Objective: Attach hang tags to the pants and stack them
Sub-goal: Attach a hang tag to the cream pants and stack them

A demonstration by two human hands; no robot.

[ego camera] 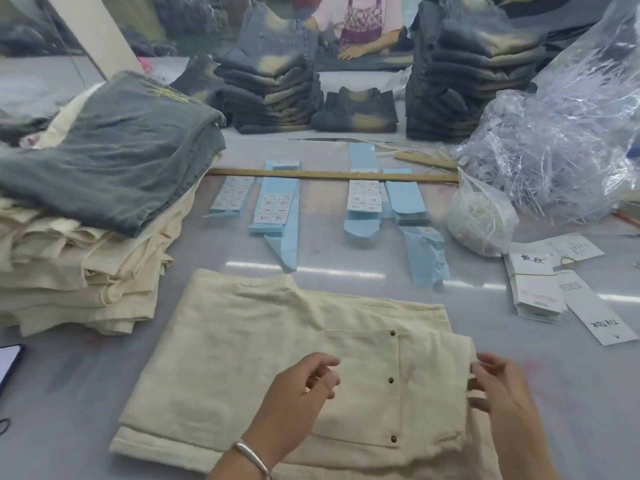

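Folded cream pants point(263, 355) lie on the grey table in front of me, back pocket with dark rivets facing up. Over the pocket area hovers my left hand point(294, 393), fingers loosely curled and holding nothing. My right hand point(498, 389) pinches the right edge of the folded pants. A bundle of white hang tags point(535, 289) lies to the right, with a loose tag point(595, 318) beside it. At the left stands a stack of cream pants point(79, 271) with a grey pair point(114, 168) on top.
Blue sticker sheets point(277, 209) and small white labels lie mid-table behind a wooden ruler point(332, 174). A bag of white strings point(478, 220) and crumpled clear plastic point(561, 140) sit at the right. Dark jeans stacks point(270, 88) stand behind. A phone point(8, 362) lies at the left edge.
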